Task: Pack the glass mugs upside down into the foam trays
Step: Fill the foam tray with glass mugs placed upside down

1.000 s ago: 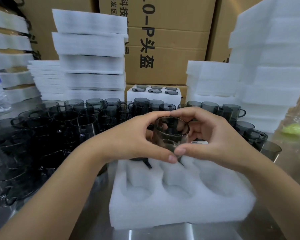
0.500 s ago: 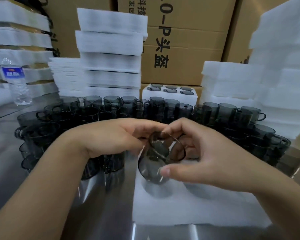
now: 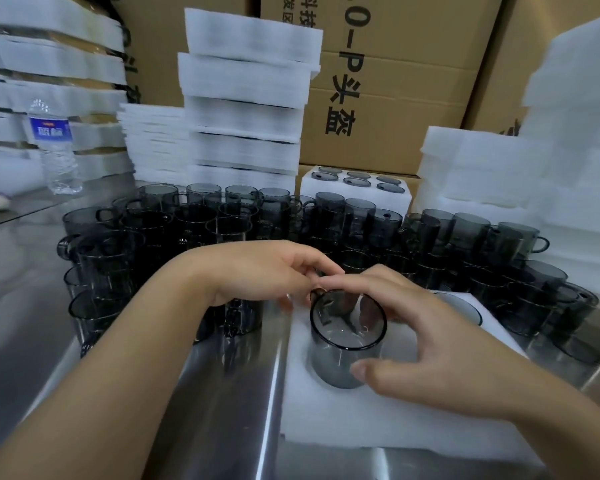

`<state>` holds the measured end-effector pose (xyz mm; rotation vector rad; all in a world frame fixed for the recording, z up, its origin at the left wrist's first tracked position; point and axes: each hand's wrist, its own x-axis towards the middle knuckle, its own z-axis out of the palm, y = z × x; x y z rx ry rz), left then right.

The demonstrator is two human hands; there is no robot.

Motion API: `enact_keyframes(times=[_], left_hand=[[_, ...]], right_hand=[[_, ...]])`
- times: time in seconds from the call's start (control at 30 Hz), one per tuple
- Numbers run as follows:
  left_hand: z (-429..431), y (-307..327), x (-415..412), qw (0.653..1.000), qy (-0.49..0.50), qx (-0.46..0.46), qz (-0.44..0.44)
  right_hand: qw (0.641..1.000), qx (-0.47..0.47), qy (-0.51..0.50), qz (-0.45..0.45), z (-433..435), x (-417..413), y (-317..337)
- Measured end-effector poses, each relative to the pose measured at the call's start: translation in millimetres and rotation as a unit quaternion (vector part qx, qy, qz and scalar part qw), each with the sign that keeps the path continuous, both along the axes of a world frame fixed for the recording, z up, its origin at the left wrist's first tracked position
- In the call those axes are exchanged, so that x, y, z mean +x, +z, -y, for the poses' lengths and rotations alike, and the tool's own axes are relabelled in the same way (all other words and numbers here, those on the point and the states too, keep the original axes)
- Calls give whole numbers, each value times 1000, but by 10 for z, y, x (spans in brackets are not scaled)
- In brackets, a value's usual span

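Curling round a smoky grey glass mug [image 3: 347,344], the right hand [image 3: 440,344] holds it with the thumb on the near wall and the fingers over the far side. The left hand [image 3: 264,275] brings curled fingertips to the small handle at its far left; whether they pinch it I cannot tell. The mug sits in the near-left pocket of a white foam tray [image 3: 361,434] on the stainless steel bench [image 3: 219,410]. Such glass is probably light, stiff, slick and breakable, so gripping the wall across its width looks safer than the handle alone. Behind stands a crowd of matching loose mugs [image 3: 201,223], then stacked white foam sheets [image 3: 243,109] and brown cardboard boxes [image 3: 406,81].
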<state>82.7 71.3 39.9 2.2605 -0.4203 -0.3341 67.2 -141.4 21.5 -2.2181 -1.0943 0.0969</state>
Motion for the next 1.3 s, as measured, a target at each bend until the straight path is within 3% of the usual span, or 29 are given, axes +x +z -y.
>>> enact_keyframes(times=[0.27, 0.47, 0.9, 1.3], left_hand=[[4, -63, 70, 998, 46, -36, -15], [-30, -58, 66, 999, 4, -29, -27], [-40, -27, 65, 998, -37, -10, -48], [-14, -85, 107, 999, -23, 15, -23]], right_hand=[[1000, -15, 0, 10, -8, 10, -43], [997, -73, -8, 35, -6, 32, -81], [998, -3, -56, 35, -9, 43, -105], [996, -58, -47, 48, -21, 55, -114]])
